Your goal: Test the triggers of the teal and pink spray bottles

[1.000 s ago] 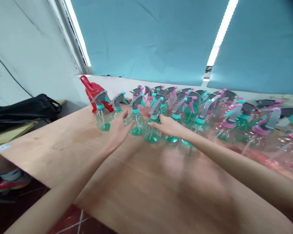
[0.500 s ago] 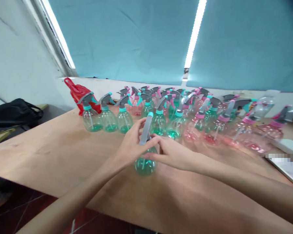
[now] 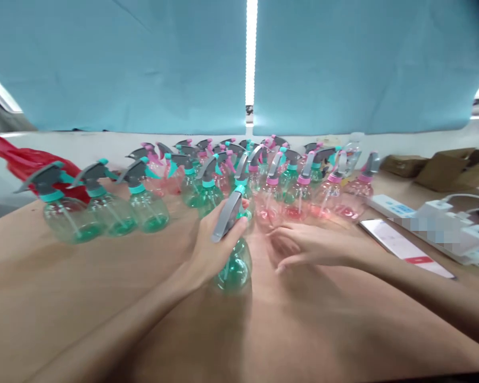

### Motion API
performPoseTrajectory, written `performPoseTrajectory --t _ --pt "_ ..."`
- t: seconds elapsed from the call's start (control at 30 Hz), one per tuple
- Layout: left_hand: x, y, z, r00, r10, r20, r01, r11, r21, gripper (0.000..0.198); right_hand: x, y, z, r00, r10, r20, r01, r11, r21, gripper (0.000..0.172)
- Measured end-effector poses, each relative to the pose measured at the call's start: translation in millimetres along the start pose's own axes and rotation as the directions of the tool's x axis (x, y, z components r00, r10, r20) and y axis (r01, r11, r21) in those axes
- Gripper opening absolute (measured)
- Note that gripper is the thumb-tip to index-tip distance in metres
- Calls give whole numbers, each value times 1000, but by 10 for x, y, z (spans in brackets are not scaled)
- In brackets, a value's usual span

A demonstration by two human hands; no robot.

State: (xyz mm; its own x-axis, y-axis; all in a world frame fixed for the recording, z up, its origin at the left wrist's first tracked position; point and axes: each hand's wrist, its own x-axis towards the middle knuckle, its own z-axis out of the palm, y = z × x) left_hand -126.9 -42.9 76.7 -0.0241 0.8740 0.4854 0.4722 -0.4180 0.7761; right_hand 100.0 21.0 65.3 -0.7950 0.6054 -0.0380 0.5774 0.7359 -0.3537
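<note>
My left hand (image 3: 213, 239) is wrapped around the neck of a green spray bottle (image 3: 236, 268) with a grey trigger head and teal nozzle. The bottle stands near the middle of the table, with some green liquid visible low inside it. Just to its right, my right hand (image 3: 299, 244) is apart from the bottle, fingers loosely bent and apart, nothing visible in them. Behind both hands, pink spray bottles (image 3: 269, 205) and more green spray bottles (image 3: 149, 213) stand in rows.
A red plastic bag (image 3: 27, 159) lies at the far left. On the right are a phone (image 3: 395, 242), a white power strip (image 3: 393, 207) with plugs and cables, and brown cardboard boxes (image 3: 443, 170). A clear bottle (image 3: 353, 151) stands at the back.
My right hand has let go of the green spray bottle and moved away to the right. My left hand stays on it. The view has turned to the right, bringing the power strip and boxes in.
</note>
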Motion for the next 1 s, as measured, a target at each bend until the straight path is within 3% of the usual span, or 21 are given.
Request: performPoseTrajectory --t 0.07,0.13,0.27,0.4,0.57,0.7,0.83,1.0 --pt "88 -32 73 1000 -4 13 4 1000 4 24 -67 170 67 999 7 -34 -8 1000 -14 46" --pt "159 -52 144 999 6 37 -6 1000 -19 24 -90 288 163 996 -5 -94 2 1000 -24 43" --pt "243 -55 251 996 -11 89 15 999 -41 17 -12 445 421 976 -131 -173 129 991 -26 62" --pt "263 -46 282 996 -13 92 18 999 -49 9 112 552 605 972 -83 -219 89 996 16 73" --pt "278 -14 259 991 -29 134 36 998 -54 9 165 572 602 968 -104 -227 120 991 59 69" --pt "287 46 251 994 -31 106 30 1000 10 3 165 565 587 965 -109 -240 129 989 68 65" --pt "293 102 235 996 -45 80 39 996 79 9 163 573 600 967 -113 -227 131 989 65 69" --pt "303 96 207 992 -25 122 16 997 74 12 156 573 610 967 -105 -232 124 990 67 69"
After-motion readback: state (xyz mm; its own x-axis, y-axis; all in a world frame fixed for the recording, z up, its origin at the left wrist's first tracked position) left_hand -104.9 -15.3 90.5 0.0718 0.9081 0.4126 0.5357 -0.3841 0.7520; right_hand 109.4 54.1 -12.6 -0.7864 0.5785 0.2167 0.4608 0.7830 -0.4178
